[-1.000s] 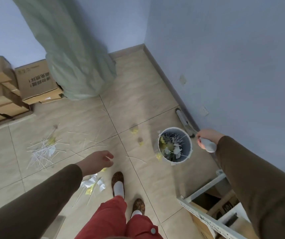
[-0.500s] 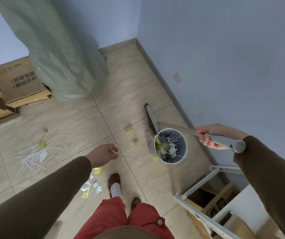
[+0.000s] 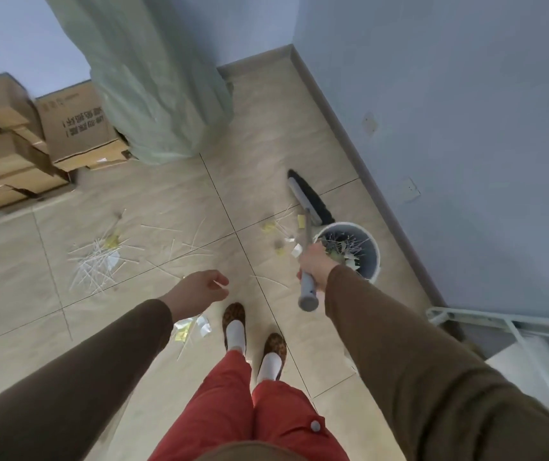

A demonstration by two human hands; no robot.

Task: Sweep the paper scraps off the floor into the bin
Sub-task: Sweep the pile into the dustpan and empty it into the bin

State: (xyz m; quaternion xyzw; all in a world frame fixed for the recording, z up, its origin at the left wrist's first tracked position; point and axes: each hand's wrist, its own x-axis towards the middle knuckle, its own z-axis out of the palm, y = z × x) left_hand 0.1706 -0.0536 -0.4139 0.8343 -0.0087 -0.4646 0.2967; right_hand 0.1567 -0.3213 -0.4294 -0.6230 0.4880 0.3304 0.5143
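My right hand grips the grey handle of a broom; its dark bristle head rests on the tile just beyond the round grey bin. The bin holds white strips and yellow bits. A heap of white paper strips with yellow scraps lies on the floor at left. A few yellow and white scraps lie between the broom head and my right hand. More scraps lie under my left forearm by my feet. My left hand hovers over the floor, fingers loosely curled, holding nothing.
Stacked cardboard boxes stand at the back left beside a tall pale-green sack. A blue wall with a grey skirting board runs along the right. A white metal rack frame juts in at lower right.
My right hand swung the broom from beside the wall over to the left of the bin, and the bristle head now sits on the floor beyond the bin. My left hand barely moved.
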